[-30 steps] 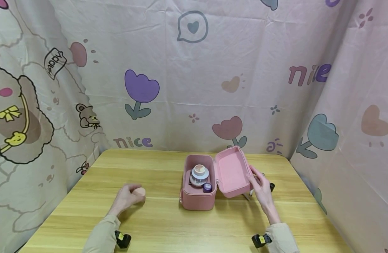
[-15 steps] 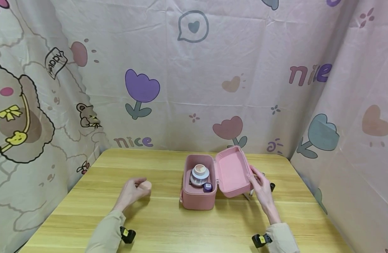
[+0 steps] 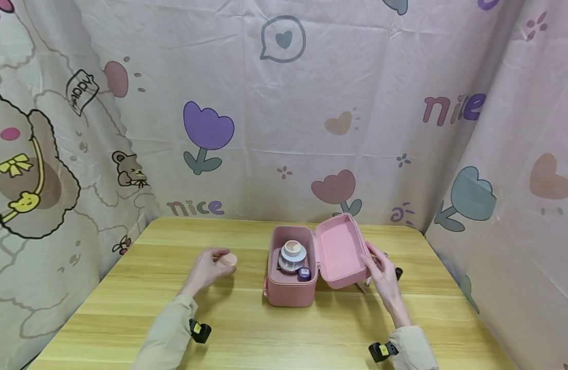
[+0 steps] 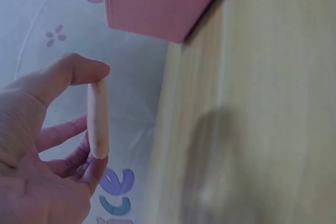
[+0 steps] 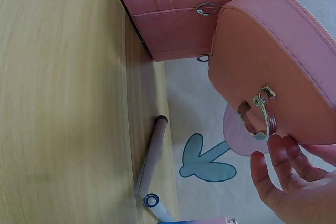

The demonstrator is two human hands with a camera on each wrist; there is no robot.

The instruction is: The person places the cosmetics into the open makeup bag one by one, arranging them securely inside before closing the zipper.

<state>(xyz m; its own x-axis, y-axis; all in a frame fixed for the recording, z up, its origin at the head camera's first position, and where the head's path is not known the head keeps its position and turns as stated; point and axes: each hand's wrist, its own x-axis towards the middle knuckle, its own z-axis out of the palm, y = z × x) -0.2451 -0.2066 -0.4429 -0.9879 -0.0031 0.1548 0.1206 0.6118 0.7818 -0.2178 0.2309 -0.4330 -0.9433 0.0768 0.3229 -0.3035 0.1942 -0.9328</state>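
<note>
In the head view my left hand point(image 3: 204, 271) pinches a round, flat beige powder puff point(image 3: 227, 260) above the table, left of the pink makeup case point(image 3: 290, 296). Seen edge-on in the left wrist view, the puff point(image 4: 98, 119) is held between thumb and fingers. The case stands with its lid point(image 3: 341, 249) swung out to the right. At the lid's right edge, my right hand point(image 3: 383, 275) grips it, near the gold-ended handle point(image 5: 261, 116). Inside the case are stacked round jars point(image 3: 291, 259) and a small purple-topped container point(image 3: 304, 274).
Behind the lid, a mauve tube point(image 5: 153, 156), a white tube point(image 5: 160, 211) and a partly seen blue-and-pink item point(image 5: 205, 221) lie on the wooden table point(image 3: 237, 329). A black-ended item point(image 3: 398, 273) shows beside my right hand. A printed curtain point(image 3: 284, 128) encloses the table's back and sides.
My left hand has moved right and slightly away from me, carrying the puff nearer to the case. My right hand and the lid have stayed in place.
</note>
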